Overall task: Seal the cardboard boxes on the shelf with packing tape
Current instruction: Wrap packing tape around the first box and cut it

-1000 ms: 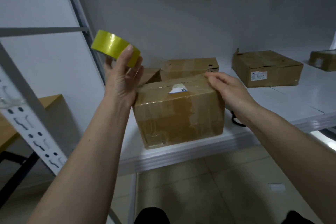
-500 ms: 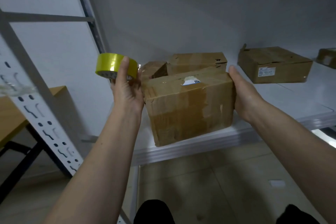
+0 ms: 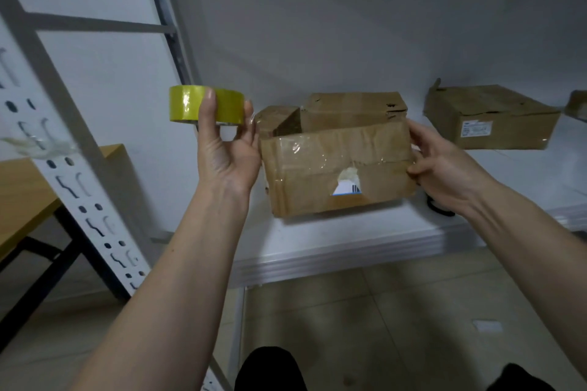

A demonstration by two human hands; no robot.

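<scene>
Nearest the camera, left hand (image 3: 227,152) pinches the yellow tape roll (image 3: 206,104) aloft; right hand (image 3: 441,165) clamps the end of the cardboard box (image 3: 338,168) near the shelf (image 3: 333,244) front edge, left side unsupported. Farther back: second box (image 3: 354,109), third box (image 3: 490,117). Risk: one-handed grip, box twists or slides off the edge

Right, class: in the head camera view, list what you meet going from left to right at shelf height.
White slotted upright → roll of yellow tape → left hand → front cardboard box → right hand → box with a white label.
</scene>
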